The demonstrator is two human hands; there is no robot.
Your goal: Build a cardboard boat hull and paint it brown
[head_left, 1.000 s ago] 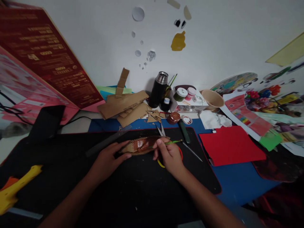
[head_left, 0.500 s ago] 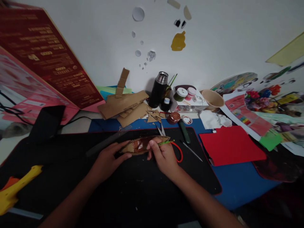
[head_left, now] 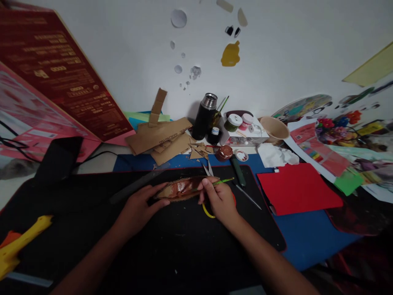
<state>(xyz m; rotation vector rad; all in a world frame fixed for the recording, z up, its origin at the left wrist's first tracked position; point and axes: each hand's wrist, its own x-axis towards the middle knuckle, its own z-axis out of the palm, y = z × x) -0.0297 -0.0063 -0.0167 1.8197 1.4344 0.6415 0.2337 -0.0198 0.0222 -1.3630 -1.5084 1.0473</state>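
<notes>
My left hand (head_left: 143, 209) grips the left end of a small boat-shaped cardboard piece (head_left: 167, 191), its thumb in front and fingers behind. Wet-looking brown paint covers much of the piece's inside; the left tip is bare cardboard. My right hand (head_left: 219, 200) pinches a thin green paintbrush (head_left: 224, 180) over the right part of the piece; the brush tip is down inside it and hard to make out. Scissors (head_left: 208, 211) with red and yellow handles lie partly hidden beneath my right hand. Behind the piece stands an open jar of brown paint (head_left: 224, 153).
Around the black mat (head_left: 172, 254) lie a green-handled cutter (head_left: 238, 171), a metal pen-like tool (head_left: 248, 196), red paper (head_left: 299, 188) and a yellow glue gun (head_left: 27, 241). Cardboard scraps (head_left: 162, 137), a black flask (head_left: 205, 116) and paint jars (head_left: 235, 121) line the wall.
My right hand has moved a little right and down with the paintbrush, showing more of the painted inside and the yellow scissor handle. My left hand holds its place.
</notes>
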